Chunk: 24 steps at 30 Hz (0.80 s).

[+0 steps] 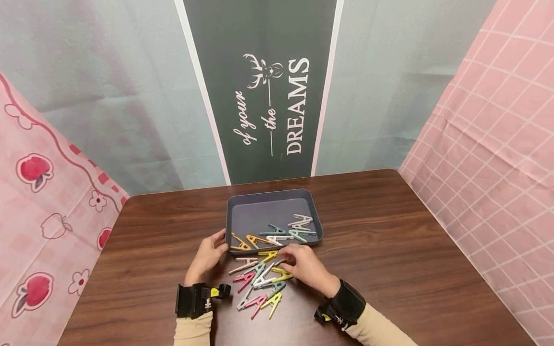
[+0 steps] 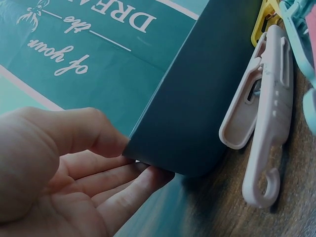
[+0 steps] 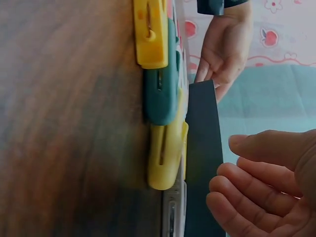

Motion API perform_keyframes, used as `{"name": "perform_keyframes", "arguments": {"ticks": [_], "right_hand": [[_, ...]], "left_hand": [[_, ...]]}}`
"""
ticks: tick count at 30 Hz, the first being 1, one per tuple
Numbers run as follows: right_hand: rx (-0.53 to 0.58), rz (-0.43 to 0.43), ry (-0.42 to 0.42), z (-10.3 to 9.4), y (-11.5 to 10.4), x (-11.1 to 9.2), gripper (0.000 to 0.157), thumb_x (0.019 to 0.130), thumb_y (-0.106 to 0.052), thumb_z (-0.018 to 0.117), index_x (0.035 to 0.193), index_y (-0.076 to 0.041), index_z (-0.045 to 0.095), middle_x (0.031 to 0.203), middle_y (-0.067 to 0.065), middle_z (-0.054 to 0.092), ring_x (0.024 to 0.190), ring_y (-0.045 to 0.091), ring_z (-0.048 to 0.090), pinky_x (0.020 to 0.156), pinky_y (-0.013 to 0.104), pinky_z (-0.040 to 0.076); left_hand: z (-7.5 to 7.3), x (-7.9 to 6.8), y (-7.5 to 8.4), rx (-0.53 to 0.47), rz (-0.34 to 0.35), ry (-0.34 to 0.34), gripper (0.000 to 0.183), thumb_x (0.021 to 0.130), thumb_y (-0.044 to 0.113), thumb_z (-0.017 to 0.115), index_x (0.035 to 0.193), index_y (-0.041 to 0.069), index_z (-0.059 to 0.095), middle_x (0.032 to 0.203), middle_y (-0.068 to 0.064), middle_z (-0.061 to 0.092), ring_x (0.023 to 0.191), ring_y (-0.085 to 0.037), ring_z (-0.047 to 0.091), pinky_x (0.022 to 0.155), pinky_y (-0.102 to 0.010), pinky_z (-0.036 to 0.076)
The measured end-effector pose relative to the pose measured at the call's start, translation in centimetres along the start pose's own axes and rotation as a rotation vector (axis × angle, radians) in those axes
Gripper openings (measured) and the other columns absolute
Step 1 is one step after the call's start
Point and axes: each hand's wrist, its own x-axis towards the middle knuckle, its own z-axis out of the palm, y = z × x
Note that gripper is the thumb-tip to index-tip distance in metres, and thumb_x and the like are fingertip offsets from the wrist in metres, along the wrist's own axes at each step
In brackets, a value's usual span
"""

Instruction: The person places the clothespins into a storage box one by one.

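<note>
My left hand (image 1: 207, 257) grips the front left corner of a dark grey tray (image 1: 259, 214). In the left wrist view the thumb lies against the tray wall (image 2: 182, 113) and the fingers reach beneath it. Colored clothespins, among them orange ones (image 1: 255, 240), a white one (image 1: 277, 239) and teal ones, lie along the tray's front and right. My right hand (image 1: 305, 269) hovers by the tray's front edge, over loose clothespins; its fingers curl loosely with nothing between them in the right wrist view. Below it sits a yellow clothespin (image 3: 165, 158).
More clothespins are heaped on the brown wooden table (image 1: 368, 240) before the tray, including a red one (image 1: 245, 280), a pink one (image 1: 256, 303) and a lime one (image 1: 272, 303). Printed curtains (image 1: 277, 29) hang behind and at both sides.
</note>
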Motion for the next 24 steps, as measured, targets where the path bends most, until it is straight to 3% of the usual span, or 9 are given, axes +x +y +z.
{"name": "perform_keyframes", "arguments": {"ticks": [10, 24], "right_hand": [[-0.038, 0.03, -0.092, 0.6, 0.4, -0.6, 0.022, 0.078, -0.005, 0.075, 0.099, -0.004, 0.072, 0.089, 0.006, 0.07, 0.079, 0.016, 0.063, 0.068, 0.02, 0.052], [-0.079, -0.005, -0.158, 1.5, 0.1, -0.4, 0.021, 0.075, -0.008, 0.077, 0.096, -0.007, 0.073, 0.091, 0.004, 0.073, 0.08, 0.013, 0.065, 0.069, 0.02, 0.052]], "left_hand": [[0.0, 0.0, 0.1, -0.017, -0.004, -0.008, 0.055, 0.091, -0.003, 0.049, 0.144, -0.008, 0.037, 0.139, -0.03, 0.051, 0.129, -0.04, 0.052, 0.103, -0.046, 0.05], [-0.1, 0.0, 0.0, -0.028, 0.0, -0.012, 0.054, 0.091, -0.003, 0.048, 0.144, -0.008, 0.037, 0.139, -0.029, 0.051, 0.13, -0.039, 0.052, 0.104, -0.047, 0.048]]}}
